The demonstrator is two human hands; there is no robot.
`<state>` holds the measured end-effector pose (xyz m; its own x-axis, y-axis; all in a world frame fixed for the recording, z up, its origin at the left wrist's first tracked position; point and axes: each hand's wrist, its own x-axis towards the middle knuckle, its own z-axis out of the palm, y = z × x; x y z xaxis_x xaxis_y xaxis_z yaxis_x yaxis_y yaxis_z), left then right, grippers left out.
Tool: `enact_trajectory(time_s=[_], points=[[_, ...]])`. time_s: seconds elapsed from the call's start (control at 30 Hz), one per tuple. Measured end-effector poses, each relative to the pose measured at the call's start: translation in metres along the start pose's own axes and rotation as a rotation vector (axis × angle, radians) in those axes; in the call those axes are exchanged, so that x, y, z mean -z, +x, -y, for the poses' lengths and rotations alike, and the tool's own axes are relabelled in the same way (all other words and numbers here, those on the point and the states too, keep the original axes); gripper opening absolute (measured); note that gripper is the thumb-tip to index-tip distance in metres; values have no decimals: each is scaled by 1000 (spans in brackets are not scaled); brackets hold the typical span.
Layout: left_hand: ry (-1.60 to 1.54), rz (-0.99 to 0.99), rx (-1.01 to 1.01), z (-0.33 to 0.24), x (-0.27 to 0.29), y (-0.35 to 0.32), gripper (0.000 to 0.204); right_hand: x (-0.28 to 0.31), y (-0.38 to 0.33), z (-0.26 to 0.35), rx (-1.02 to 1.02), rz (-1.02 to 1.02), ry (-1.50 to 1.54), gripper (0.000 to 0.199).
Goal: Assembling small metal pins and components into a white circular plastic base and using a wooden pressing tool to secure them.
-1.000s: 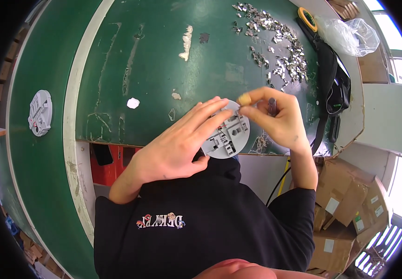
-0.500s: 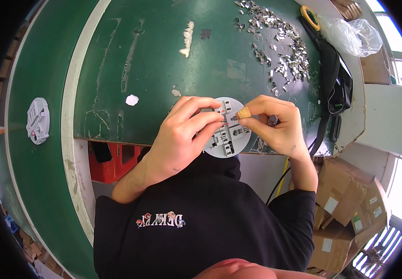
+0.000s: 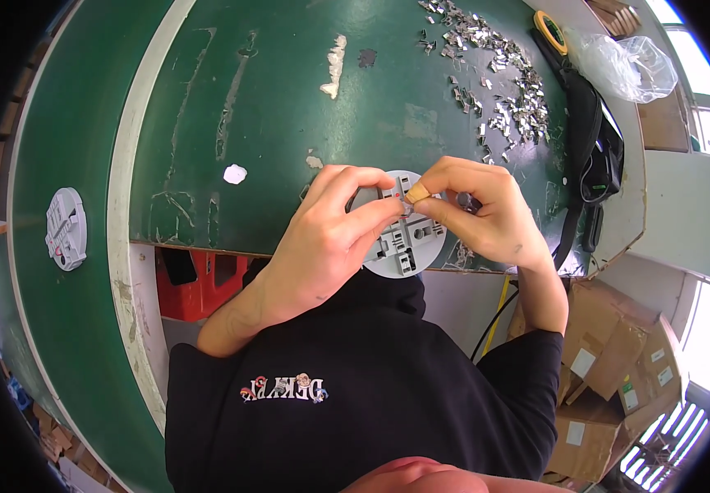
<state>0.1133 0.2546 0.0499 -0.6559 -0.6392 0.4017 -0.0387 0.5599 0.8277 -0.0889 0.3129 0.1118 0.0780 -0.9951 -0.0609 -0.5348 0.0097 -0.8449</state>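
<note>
A round grey plastic base [image 3: 427, 256] with moulded slots and blocks lies at the table's front edge, beneath both hands. My left hand [image 3: 330, 226] reaches over its left side. Thumb and fingers are closed at the fingertips near the upper middle of the base; what they pinch is hidden. From the other side my right hand [image 3: 486, 209] meets it, thumb and forefinger pinched together, with a yellowish wrap [image 3: 417, 193] on a fingertip. A dark round-ended handle [image 3: 468, 202] is tucked in the right hand; its other end cannot be seen.
Many small metal clips [image 3: 507, 82] are scattered at the far right, beside a black bag [image 3: 595, 148], a yellow-and-black ring [image 3: 550, 33] and a clear plastic bag [image 3: 622, 66]. Another grey base [image 3: 67, 228] lies on the green strip [image 3: 84, 329] at left. Cardboard boxes [image 3: 609, 353] stand lower right.
My right hand has shifted left and slightly up, bringing its fingertips against the left hand's. A red wire seen at the left fingertips is now hidden. The base on the left strip has moved nearer.
</note>
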Motion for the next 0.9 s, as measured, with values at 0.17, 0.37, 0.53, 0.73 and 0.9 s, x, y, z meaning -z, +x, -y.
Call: enact_trajectory(time_s=[0.17, 0.37, 0.53, 0.73, 0.9], points=[[29, 7, -20, 1, 0, 1, 14, 7, 8, 8, -145, 76, 17, 9], [24, -22, -28, 2, -1, 3, 14, 12, 14, 11, -294, 143, -3, 9], [-21, -73, -4, 3, -4, -1, 15, 3, 8, 4, -85, 106, -94, 12], [-20, -104, 5, 4, -2, -11, 15, -14, -7, 6, 211, 27, -349, 17], [-9, -113, 10, 3, -3, -15, 16, -22, -9, 1, 353, -2, -456, 20]])
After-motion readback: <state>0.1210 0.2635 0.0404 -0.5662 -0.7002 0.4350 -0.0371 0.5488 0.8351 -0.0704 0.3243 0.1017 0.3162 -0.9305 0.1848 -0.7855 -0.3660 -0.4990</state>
